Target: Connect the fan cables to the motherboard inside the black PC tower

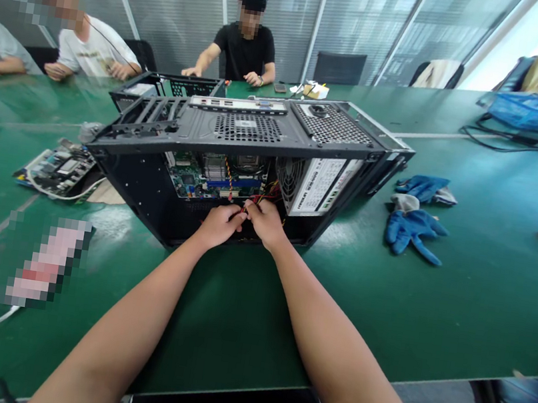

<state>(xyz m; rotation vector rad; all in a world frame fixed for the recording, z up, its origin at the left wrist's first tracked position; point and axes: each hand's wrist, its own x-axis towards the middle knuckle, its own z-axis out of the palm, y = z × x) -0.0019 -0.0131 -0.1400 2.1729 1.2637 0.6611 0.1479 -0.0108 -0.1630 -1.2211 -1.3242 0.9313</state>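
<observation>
A black computer case [239, 131] lies on its side on the green table [460, 304], open towards me, with the motherboard [207, 175] and a power supply [316, 185] showing inside. Both my hands reach into the lower opening. My left hand [218, 224] and my right hand [266, 222] meet fingertip to fingertip, pinched on a bundle of red and yellow wires [262, 199] that runs from the power supply. What the fingertips grip beyond the wires is hidden.
Blue gloves [414, 230] lie right of the case. A loose circuit board [59, 169] with a white cable lies to the left. A second black chassis [165, 86] stands behind. Three people sit at the far side. A blue basket [530, 109] and cables are far right.
</observation>
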